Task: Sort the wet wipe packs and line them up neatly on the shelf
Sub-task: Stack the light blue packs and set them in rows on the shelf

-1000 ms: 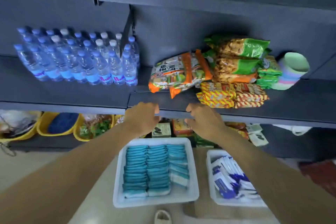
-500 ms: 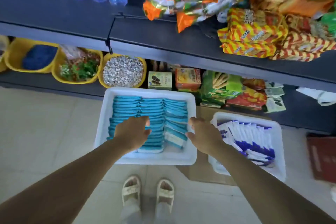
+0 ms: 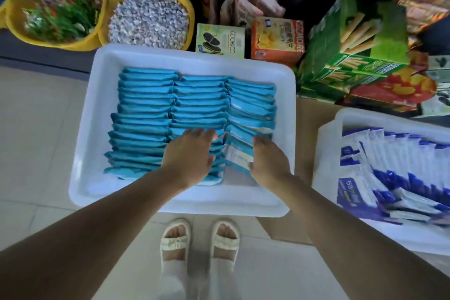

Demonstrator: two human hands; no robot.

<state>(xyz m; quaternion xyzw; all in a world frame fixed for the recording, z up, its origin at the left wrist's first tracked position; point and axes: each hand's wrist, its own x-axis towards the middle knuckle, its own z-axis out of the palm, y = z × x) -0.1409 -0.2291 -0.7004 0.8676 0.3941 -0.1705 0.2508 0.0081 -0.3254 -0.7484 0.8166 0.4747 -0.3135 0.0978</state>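
**Two hands down in the teal packs**

Head view: three rows of teal packs stand on edge in a white tray on the floor. The left hand lies fingers-forward on the middle row. The right hand rests on the right row; whether it pinches a pack I cannot tell. A second tray at right holds blue-and-white packs.

Teal wipe packs fill the white tray edge to edge except a bare strip along the near wall; boxes crowd its far rim.
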